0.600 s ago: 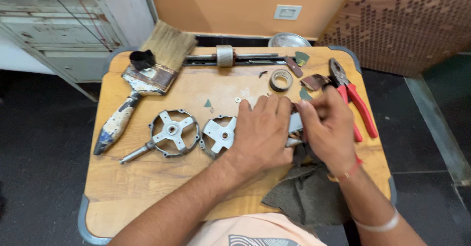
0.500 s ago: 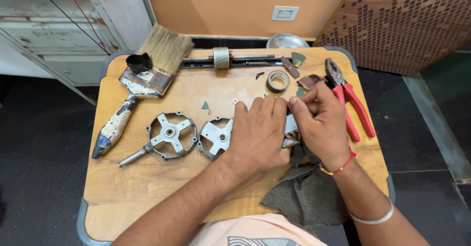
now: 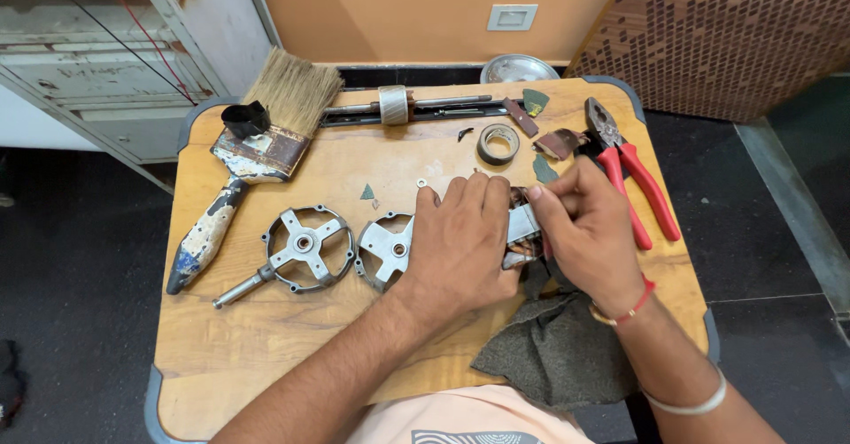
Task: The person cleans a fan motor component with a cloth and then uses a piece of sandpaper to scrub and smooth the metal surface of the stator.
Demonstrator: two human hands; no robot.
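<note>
Both hands have barely shifted. The left hand (image 3: 460, 240) lies flat, covering a small grey metal part (image 3: 522, 223); the right hand (image 3: 589, 231) pinches its end, mid-bench (image 3: 266, 355), above the dark grey cloth (image 3: 558, 355), beside the red-handled pliers (image 3: 633, 174).

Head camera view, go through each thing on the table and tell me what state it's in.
Left hand: flat over a metal part.
Right hand: pinching that part.
Pliers: lying closed.
Paintbrush: lying flat, paint-stained.
Tape roll: flat.
Two round metal frames: side by side.
Cloth: crumpled.
</note>
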